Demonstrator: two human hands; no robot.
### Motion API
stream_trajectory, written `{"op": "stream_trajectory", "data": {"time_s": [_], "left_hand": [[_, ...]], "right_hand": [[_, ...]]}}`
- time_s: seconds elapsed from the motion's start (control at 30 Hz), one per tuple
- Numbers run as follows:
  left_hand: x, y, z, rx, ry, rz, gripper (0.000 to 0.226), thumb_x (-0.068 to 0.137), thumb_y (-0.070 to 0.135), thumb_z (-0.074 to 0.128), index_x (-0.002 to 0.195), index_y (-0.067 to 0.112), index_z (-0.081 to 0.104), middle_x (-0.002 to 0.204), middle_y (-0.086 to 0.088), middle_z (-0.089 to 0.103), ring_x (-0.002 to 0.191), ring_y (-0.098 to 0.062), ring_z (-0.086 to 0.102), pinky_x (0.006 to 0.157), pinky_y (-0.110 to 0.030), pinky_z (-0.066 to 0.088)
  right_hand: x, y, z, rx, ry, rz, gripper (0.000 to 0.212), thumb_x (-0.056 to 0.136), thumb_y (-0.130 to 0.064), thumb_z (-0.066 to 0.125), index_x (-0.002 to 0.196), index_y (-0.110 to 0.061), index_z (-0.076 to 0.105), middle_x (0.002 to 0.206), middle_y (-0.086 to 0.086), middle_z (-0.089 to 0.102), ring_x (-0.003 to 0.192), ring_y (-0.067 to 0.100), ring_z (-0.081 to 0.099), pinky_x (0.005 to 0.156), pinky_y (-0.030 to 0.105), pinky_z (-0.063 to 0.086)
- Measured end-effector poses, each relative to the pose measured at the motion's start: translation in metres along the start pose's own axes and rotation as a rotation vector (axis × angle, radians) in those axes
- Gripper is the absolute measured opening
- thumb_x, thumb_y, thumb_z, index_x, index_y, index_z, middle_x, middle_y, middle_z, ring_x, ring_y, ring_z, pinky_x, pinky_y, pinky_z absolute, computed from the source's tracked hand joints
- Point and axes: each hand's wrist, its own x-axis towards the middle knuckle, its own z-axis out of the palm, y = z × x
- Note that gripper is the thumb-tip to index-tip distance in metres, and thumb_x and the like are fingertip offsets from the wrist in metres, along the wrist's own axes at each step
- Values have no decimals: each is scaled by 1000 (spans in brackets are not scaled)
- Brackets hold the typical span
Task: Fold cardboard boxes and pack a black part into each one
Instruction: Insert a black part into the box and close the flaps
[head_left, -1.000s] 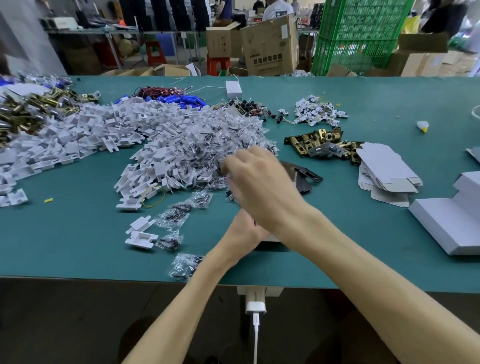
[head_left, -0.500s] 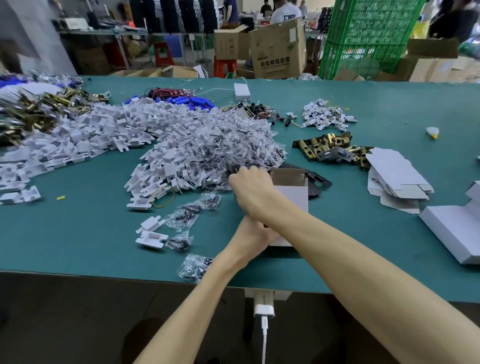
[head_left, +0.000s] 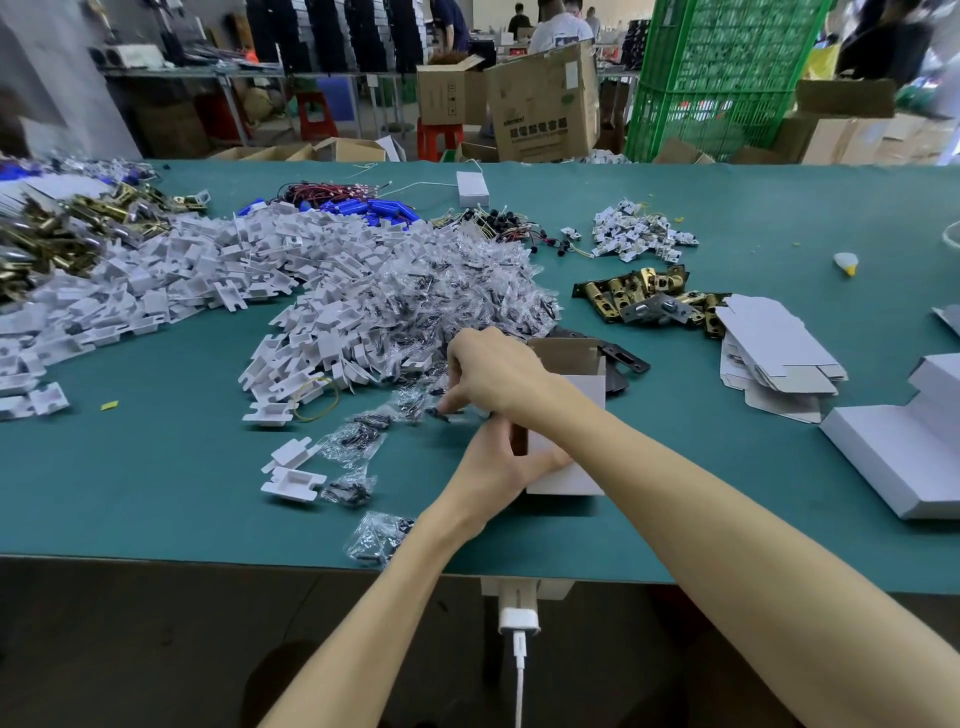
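A small white cardboard box (head_left: 574, 470) stands open-topped on the green table (head_left: 156, 467) near the front edge. My left hand (head_left: 506, 465) grips its left side from below. My right hand (head_left: 498, 376) crosses over it, fingers curled down and pinching a small clear bag of black parts (head_left: 449, 413) just left of the box. Flat black plate parts (head_left: 621, 364) lie behind the box, partly hidden by it. A big heap of bagged black parts (head_left: 452, 296) lies beyond my hands.
White plastic pieces (head_left: 171, 280) are heaped at left, brass latches (head_left: 644, 299) at right. Flat box blanks (head_left: 774, 353) and a larger white box (head_left: 904, 457) lie at far right. Loose bags (head_left: 376, 538) lie near the front edge. Cartons and a green crate (head_left: 722, 78) stand behind.
My right hand came down from the heap to the table just left of the box and now pinches a bag. The left hand kept holding the box.
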Motion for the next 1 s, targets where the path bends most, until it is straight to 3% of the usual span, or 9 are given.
{"op": "stream_trajectory", "data": {"time_s": [0.23,0.33,0.43,0.5,0.57,0.63,0.83,0.9,1.0], "left_hand": [[1,-3,-1,-21,3,-1,48,85,28,84,126,29,58,118,23,69,113,9,60,86,-8,46],[2,-3,-1,-24,-1,-3,58,81,36,83,131,25,57,126,14,67,115,6,59,89,-12,48],[2,-2,-1,-34,1,0,58,79,40,82,129,27,58,125,16,68,116,6,59,92,-12,49],[1,-2,-1,-44,-4,-3,54,81,39,83,128,27,61,123,19,70,117,6,60,90,-12,48],[1,-2,-1,-60,-15,-9,45,85,34,84,124,28,64,118,21,72,112,6,63,85,-10,48],[0,-1,-2,-102,-27,-17,40,86,28,85,121,26,65,115,18,75,107,3,68,82,-10,50],[0,0,0,-264,-32,-26,47,83,25,87,122,20,63,113,3,78,106,-14,73,82,-24,57],[0,1,0,-316,-50,-8,42,87,24,83,124,20,65,115,0,77,107,-16,73,83,-25,58],[0,3,-1,-332,-54,25,36,93,25,78,127,21,68,118,-4,77,108,-18,72,85,-27,59]], "right_hand": [[2,1,-1,83,6,-15,15,79,5,71,83,-7,64,93,12,71,90,32,70,78,44,60],[0,4,-1,164,34,-40,24,78,-10,86,80,-12,62,82,0,66,86,27,66,73,40,54],[-2,3,-2,243,69,-89,42,80,-25,87,93,10,67,94,23,71,89,42,62,79,50,53],[-4,3,-3,283,116,-140,35,86,-21,82,93,10,67,98,25,71,90,41,62,83,50,52],[-7,6,-6,332,184,-207,15,90,-11,78,90,-6,64,96,6,66,87,22,60,87,40,51],[-16,9,-13,365,243,-277,21,90,-7,76,92,-16,57,93,-6,59,85,12,56,84,30,49],[-53,43,-30,365,395,-279,34,93,-5,71,120,-13,52,91,-3,64,83,10,63,78,32,53],[-65,59,-35,364,448,-241,33,92,-4,71,119,-16,58,89,-9,63,81,2,64,78,26,53],[-81,78,-37,340,506,-197,24,91,-3,71,110,-17,66,87,-4,66,85,15,66,83,36,54]]}}
